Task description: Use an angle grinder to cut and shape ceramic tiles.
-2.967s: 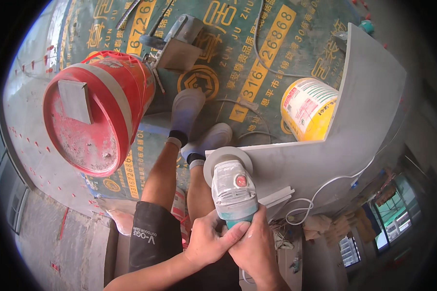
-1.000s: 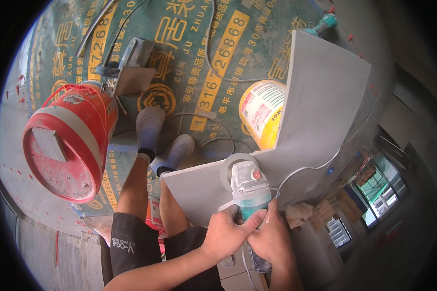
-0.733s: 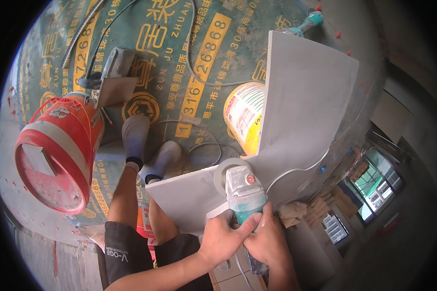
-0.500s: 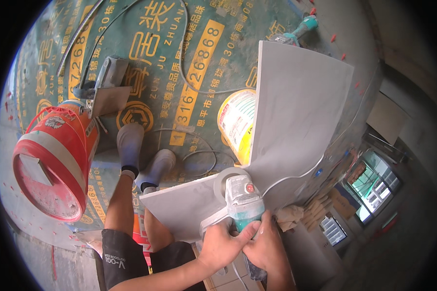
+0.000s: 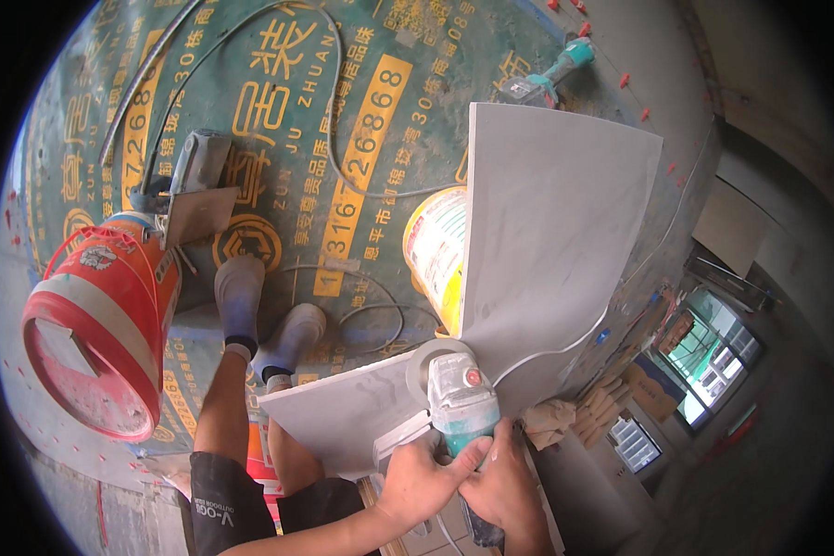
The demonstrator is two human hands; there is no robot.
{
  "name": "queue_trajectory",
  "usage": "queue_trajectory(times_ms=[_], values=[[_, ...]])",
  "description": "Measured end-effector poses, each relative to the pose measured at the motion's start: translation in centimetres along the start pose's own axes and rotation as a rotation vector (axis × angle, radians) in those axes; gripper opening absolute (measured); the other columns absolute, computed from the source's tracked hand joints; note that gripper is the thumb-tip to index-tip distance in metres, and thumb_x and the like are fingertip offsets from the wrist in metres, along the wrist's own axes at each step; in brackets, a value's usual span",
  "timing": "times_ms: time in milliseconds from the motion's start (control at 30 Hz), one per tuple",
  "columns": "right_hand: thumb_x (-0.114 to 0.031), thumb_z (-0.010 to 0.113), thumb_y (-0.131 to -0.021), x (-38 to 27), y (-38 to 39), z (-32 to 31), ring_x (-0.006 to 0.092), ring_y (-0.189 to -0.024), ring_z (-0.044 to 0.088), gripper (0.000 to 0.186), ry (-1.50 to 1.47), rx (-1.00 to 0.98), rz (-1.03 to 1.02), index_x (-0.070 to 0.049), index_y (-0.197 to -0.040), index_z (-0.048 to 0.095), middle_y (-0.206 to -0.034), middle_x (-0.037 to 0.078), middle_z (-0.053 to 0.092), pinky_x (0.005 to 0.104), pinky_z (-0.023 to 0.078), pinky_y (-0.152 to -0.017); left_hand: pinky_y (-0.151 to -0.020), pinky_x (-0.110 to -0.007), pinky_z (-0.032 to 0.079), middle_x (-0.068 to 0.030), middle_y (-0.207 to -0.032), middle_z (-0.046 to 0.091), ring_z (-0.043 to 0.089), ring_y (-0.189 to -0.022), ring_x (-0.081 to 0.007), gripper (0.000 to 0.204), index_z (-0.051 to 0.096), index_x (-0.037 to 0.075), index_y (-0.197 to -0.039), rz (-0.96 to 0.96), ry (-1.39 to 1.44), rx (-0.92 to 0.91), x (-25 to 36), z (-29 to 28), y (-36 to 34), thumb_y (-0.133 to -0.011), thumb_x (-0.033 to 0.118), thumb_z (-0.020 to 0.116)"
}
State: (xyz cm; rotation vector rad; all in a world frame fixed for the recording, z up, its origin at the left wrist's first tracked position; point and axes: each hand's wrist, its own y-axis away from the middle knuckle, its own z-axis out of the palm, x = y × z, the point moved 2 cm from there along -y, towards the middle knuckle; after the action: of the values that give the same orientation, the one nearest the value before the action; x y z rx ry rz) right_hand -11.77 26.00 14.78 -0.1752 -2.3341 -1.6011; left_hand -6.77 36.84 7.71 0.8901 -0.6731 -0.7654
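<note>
Head view, looking down. Both hands are gripping an angle grinder (image 5: 459,398) with a teal body and a grey disc guard. The left hand (image 5: 426,477) is wrapping the body from the left, its fingers (image 5: 468,454) curling closed over the teal housing; the right hand (image 5: 505,482) is clasping the rear handle, fingers pressed shut around it. The guard end is lying against a large grey tile (image 5: 537,241), at the inner corner of an L-shaped cut-out, in front of the person's knees. A white cord (image 5: 565,343) is trailing across the tile. Behind the tile a yellow-and-white bucket (image 5: 433,250) is standing on the green printed floor sheet (image 5: 343,120). A red bucket (image 5: 97,338) is sitting at the left, near the grey shoes (image 5: 264,315). A teal drill (image 5: 551,79) is lying beyond the tile.
</note>
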Motion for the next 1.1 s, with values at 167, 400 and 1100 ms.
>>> queue_trajectory(times_ms=[167,400,1100], values=[[-0.027,0.083,-0.076,-0.18,0.00,-0.10,0.0511,-0.117,0.060,0.078,-0.037,-0.015,0.058,0.005,-0.131,0.037,-0.123,0.037,0.059,0.0529,0.050,-0.095,-0.074,-0.037,0.055,-0.0191,-0.081,0.073,0.070,-0.075,-0.0204,0.071,0.072,-0.011,-0.097,0.015,0.019,-0.003,-0.10,0.09,-0.13,-0.091,0.060,0.071],[-0.026,0.083,-0.076,-0.17,-0.03,0.05,0.0505,-0.116,0.060,0.079,-0.024,0.007,0.044,0.007,-0.132,0.038,-0.122,0.036,0.060,0.0517,0.050,-0.095,-0.073,-0.041,0.057,-0.0247,-0.078,0.071,0.073,-0.074,-0.0342,0.074,0.070,-0.013,-0.091,0.052,0.067,0.036,0.04,0.02,-0.18,-0.088,0.061,0.073],[-0.024,0.078,-0.080,-0.34,0.27,0.23,0.0528,-0.111,0.062,0.071,0.020,0.021,-0.002,0.008,-0.128,0.037,-0.117,0.038,0.061,0.0540,0.050,-0.093,-0.073,-0.041,0.057,-0.0227,-0.077,0.071,0.073,-0.074,-0.0321,0.070,0.070,-0.012,-0.092,-0.010,0.081,-0.007,-0.06,-0.27,-0.01,-0.089,0.058,0.073]])
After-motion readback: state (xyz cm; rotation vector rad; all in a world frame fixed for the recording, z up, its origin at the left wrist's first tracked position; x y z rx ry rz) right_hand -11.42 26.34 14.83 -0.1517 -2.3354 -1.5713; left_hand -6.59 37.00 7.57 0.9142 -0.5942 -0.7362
